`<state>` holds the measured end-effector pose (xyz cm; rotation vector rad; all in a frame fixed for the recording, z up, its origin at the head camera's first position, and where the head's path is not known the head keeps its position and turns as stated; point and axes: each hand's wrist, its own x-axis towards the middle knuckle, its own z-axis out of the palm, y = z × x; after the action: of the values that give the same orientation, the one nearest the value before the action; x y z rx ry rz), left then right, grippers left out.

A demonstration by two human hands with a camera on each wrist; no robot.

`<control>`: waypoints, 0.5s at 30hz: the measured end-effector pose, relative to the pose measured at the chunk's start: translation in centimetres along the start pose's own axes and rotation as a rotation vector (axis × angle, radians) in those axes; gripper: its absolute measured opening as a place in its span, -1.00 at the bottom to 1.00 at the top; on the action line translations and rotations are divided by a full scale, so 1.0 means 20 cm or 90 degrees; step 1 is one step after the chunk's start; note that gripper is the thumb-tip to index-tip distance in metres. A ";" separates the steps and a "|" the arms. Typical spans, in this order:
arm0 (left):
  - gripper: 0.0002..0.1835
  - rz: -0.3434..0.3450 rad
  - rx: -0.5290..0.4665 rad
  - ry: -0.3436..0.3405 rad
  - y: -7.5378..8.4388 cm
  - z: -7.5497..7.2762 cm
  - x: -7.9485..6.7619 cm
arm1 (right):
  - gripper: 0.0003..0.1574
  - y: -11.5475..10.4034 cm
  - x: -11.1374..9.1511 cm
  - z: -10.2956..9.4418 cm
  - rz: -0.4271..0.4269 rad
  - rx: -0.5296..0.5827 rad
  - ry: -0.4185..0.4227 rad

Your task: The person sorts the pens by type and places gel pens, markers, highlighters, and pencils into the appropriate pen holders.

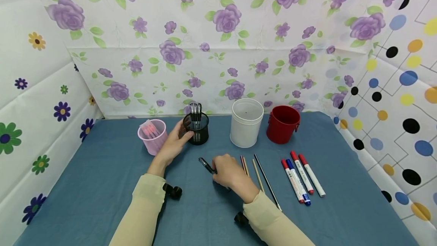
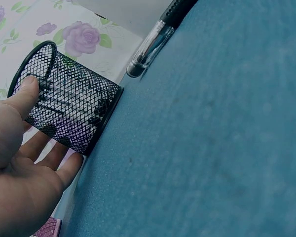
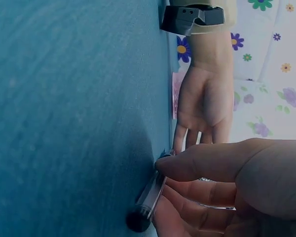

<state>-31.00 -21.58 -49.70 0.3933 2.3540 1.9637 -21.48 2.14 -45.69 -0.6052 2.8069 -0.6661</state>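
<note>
My left hand holds the black mesh pen cup from its left side, thumb on the near side and fingers behind. The cup stands upright on the cloth with several black-capped pens in it. In the left wrist view the thumb presses against the mesh cup. My right hand pinches a clear-barrelled pen with black ends that lies low over the cloth. The right wrist view shows that pen between thumb and fingers, its middle partly hidden by them.
A pink cup with pink-and-white items stands left of the mesh cup. To its right are a white bin and a red bucket. Several thin sticks or pencils lie beside the right hand, and several markers lie farther right.
</note>
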 end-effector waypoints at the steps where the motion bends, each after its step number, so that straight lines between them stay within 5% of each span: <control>1: -0.26 -0.001 -0.001 0.001 0.00 0.00 0.00 | -0.84 0.00 0.00 0.00 -0.002 -0.003 0.000; 7: -0.26 0.000 -0.006 0.000 0.01 0.00 0.00 | -0.85 0.02 0.00 -0.03 -0.018 0.001 -0.013; 15: -0.26 0.004 -0.009 0.001 0.00 0.00 0.00 | -0.87 0.08 0.02 -0.11 -0.059 0.089 -0.010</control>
<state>-31.00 -21.61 -49.71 0.3998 2.3410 1.9839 -22.95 4.24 -44.50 -0.7146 2.7030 -0.8625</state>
